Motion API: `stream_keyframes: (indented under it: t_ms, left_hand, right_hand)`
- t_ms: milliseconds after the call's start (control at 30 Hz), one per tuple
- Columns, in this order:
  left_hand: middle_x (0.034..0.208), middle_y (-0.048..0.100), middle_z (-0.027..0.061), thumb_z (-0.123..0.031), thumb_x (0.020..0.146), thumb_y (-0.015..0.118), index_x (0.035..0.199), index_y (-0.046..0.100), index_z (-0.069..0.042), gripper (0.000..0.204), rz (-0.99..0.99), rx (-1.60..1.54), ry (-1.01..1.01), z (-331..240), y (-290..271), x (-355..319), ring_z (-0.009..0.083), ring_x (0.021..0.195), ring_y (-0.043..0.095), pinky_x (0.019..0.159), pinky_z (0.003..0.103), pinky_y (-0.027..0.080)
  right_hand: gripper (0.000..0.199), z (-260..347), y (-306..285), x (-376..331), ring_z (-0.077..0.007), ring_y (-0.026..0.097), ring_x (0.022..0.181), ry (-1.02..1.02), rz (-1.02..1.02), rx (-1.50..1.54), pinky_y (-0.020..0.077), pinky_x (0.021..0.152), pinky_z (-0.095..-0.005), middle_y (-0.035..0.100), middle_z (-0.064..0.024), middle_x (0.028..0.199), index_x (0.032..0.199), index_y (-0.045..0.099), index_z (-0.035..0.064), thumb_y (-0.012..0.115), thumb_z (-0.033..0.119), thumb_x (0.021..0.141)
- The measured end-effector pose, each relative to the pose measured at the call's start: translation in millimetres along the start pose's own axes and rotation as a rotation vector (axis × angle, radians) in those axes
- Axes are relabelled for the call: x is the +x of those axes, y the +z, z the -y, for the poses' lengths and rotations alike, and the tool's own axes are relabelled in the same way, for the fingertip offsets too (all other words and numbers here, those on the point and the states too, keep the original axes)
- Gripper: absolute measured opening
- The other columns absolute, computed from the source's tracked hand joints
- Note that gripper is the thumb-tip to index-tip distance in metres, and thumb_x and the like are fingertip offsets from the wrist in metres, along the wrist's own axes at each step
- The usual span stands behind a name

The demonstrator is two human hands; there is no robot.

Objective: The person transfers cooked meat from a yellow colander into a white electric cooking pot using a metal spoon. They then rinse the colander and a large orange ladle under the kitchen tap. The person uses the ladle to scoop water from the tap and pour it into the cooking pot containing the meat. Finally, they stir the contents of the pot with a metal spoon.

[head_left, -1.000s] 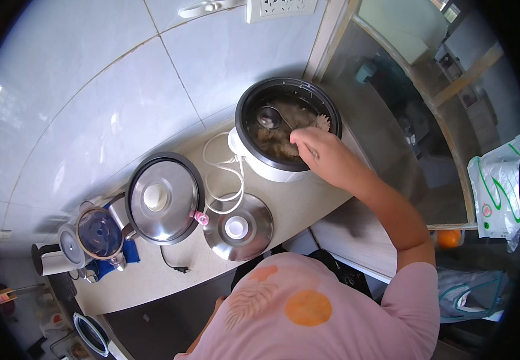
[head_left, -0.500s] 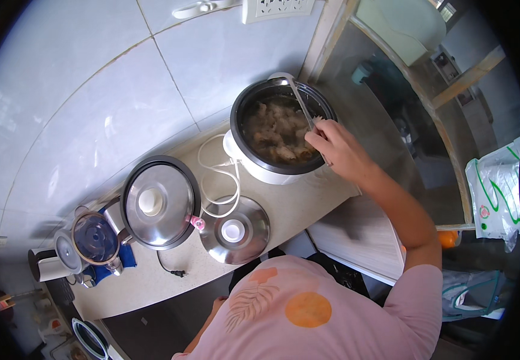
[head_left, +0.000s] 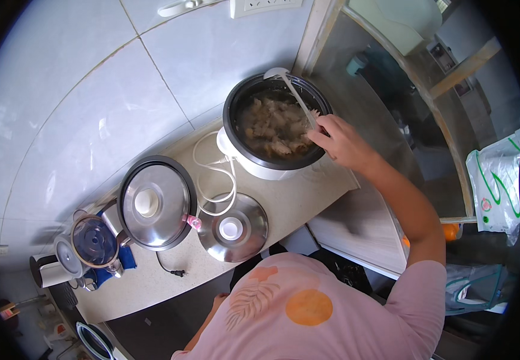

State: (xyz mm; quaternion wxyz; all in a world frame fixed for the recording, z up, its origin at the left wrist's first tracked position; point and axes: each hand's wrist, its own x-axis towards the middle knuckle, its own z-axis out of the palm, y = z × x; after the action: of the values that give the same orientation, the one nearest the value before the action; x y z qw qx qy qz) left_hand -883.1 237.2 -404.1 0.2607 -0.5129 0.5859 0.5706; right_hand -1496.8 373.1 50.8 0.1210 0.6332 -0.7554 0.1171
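Note:
My right hand (head_left: 342,144) is closed around the handle of a metal ladle (head_left: 299,97) above the near right rim of a white electric cooker (head_left: 266,171). The ladle slants across the dark inner pot, with its bowl over the far rim. Inside, pale brown chunks that look like meat (head_left: 276,123) lie in dark liquid. Low in the picture, beside my pink shirt, only a small part of my left hand (head_left: 219,300) shows near the counter's front edge; its fingers are mostly hidden.
A steel lid (head_left: 246,240) with a white knob lies on the counter (head_left: 212,273). To its left stands a lidded pot (head_left: 162,223), with a white cord (head_left: 234,180) looping behind. Further left are a glass-topped jug (head_left: 95,241) and a kettle (head_left: 50,271). A glazed partition borders the right.
The view has shifted a little, moving the scene slightly left. The ladle's bowl has turned and rises slightly further over the far rim; my right hand keeps its grip.

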Motion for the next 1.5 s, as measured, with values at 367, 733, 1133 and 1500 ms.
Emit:
stream_keyframes:
  t_ms: [367, 733, 1133, 1500]
  left_hand:
    - [0.081, 0.066, 0.0127, -0.028, 0.072, 0.066, 0.091, 0.066, -0.001, 0.033, -0.002, 0.011, -0.005, 4, -1, 16, 0.0181, 0.075, 0.062, 0.067, 0.03, 0.049]
    - [0.079, 0.065, 0.0121, -0.025, 0.072, 0.065, 0.089, 0.066, -0.001, 0.029, -0.008, -0.023, 0.009, -10, -2, 2, 0.017, 0.073, 0.061, 0.065, 0.029, 0.049]
    - [0.077, 0.065, 0.0116, -0.025, 0.073, 0.065, 0.088, 0.066, 0.0, 0.029, -0.051, -0.031, -0.005, -3, 5, 5, 0.0166, 0.071, 0.061, 0.063, 0.03, 0.049]
    - [0.08, 0.066, 0.0146, -0.025, 0.075, 0.062, 0.092, 0.066, 0.001, 0.031, -0.038, 0.007, 0.02, -8, -3, 11, 0.019, 0.075, 0.062, 0.066, 0.031, 0.049]
  right_hand:
    - [0.013, 25, -20, -8, -0.0151, 0.058, 0.066, 0.789, -0.394, 0.748, 0.0453, 0.056, -0.026, 0.061, -0.0103, 0.079, 0.094, 0.052, 0.0002, 0.049, 0.011, 0.089]
    - [0.028, -26, -23, 19, -0.0169, 0.061, 0.063, 0.945, -0.556, 1.013, 0.0482, 0.058, -0.025, 0.063, -0.0154, 0.078, 0.093, 0.05, -0.003, 0.049, 0.025, 0.092]
    - [0.032, -29, -32, 14, -0.0154, 0.061, 0.059, 1.022, -0.548, 1.013, 0.0489, 0.055, -0.023, 0.063, -0.0161, 0.074, 0.091, 0.052, -0.0051, 0.051, 0.027, 0.091]
    - [0.005, 8, -51, 34, -0.0267, 0.057, 0.072, 0.289, 0.171, 0.151, 0.0453, 0.06, -0.0344, 0.058, -0.0107, 0.079, 0.083, 0.052, 0.0055, 0.052, 0.005, 0.078]
